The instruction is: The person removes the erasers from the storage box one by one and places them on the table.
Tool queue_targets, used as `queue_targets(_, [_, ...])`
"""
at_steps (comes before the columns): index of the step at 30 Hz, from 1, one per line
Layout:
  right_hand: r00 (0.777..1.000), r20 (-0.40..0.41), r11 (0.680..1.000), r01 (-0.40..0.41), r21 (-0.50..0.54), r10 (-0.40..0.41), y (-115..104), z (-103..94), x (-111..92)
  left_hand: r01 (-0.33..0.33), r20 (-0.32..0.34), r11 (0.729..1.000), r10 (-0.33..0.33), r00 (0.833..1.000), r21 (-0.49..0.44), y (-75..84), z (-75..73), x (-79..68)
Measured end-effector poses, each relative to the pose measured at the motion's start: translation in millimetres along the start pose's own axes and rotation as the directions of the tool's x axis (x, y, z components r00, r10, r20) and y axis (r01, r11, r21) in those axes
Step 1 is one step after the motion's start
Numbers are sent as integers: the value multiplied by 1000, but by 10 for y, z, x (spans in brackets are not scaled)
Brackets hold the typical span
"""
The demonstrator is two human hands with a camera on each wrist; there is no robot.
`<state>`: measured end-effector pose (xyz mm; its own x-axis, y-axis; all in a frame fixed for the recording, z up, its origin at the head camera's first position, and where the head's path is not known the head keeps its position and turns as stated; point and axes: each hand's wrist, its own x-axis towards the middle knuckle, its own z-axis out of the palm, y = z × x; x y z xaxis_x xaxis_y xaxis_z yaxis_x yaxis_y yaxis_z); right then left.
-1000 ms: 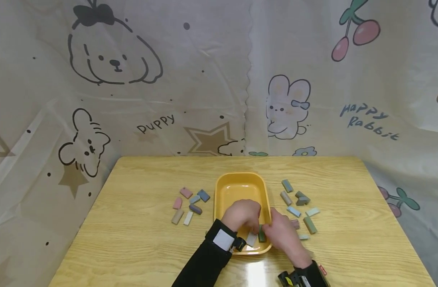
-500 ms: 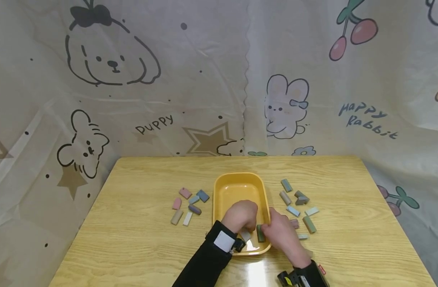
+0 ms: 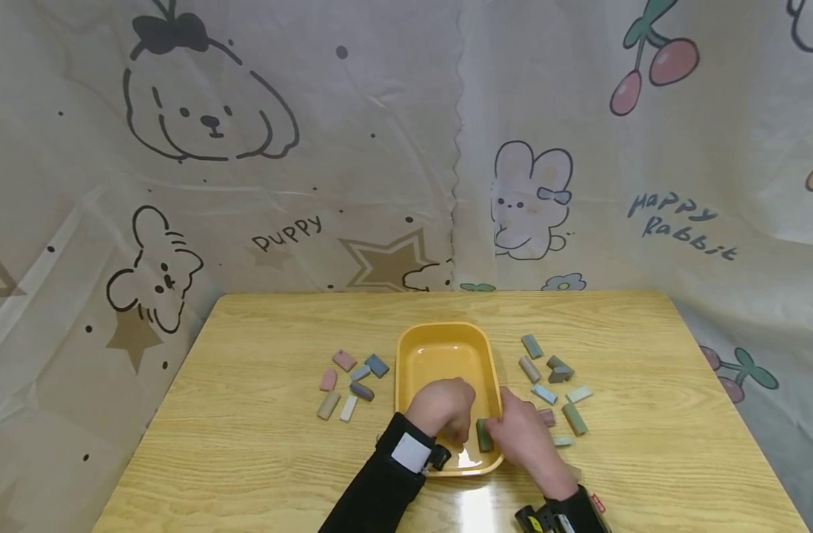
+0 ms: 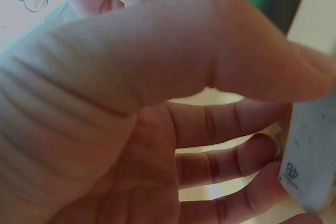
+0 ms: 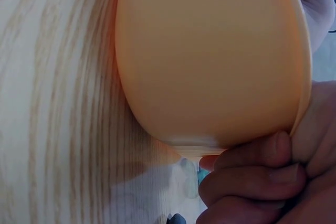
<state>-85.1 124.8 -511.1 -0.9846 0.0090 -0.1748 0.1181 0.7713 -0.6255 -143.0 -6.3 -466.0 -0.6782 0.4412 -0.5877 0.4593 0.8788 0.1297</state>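
Observation:
My left hand [image 3: 441, 409] is inside the yellow tray [image 3: 406, 370], near its front end. In the left wrist view its thumb and fingers pinch a white eraser [image 4: 311, 150] with "4B" printed on it; the head view hides this eraser behind the hand. A green eraser [image 3: 483, 435] is in the tray close to my right thumb. My right hand [image 3: 523, 433] grips the tray's right rim. Its fingers [image 5: 247, 182] are curled against the outer wall in the right wrist view.
Left of the tray lie several small pastel blocks, among them a pink one [image 3: 343, 360] and a white one [image 3: 349, 408]. More lie to the right, such as a green one [image 3: 575, 419] and a blue one [image 3: 543, 393]. A printed curtain [image 3: 380, 111] hangs behind the wooden table [image 3: 260, 444].
The white eraser, visible below my left hand earlier, has turned and gone out of the head view's sight. My left hand has shifted slightly left and toward me. My right hand stays on the rim.

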Motion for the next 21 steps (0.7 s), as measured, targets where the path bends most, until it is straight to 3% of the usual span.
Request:
queue_targets(7, [1000,-2,1000,6,7,-6,-1,-1,-8,24,-49,998,-27,998,-60,-61,-26,-67])
queue_targets(11, [1000,0,1000,5,1,-5,0,-5,-8,-21,-149,994,5,989,-104,-165,-127,-173])
queue_targets(15, [1000,1,1000,1,3,-1,10,14,6,-87,-271,979,34,962,-184,-386,-282,-374])
queue_targets(17, [1000,0,1000,4,0,-4,7,12,4,-87,-311,966,8,950,-243,-529,-348,-491])
queue_targets(21, [1000,-6,1000,9,-13,-9,8,0,-2,-16,-359,933,-123,925,-361,-852,-380,-645])
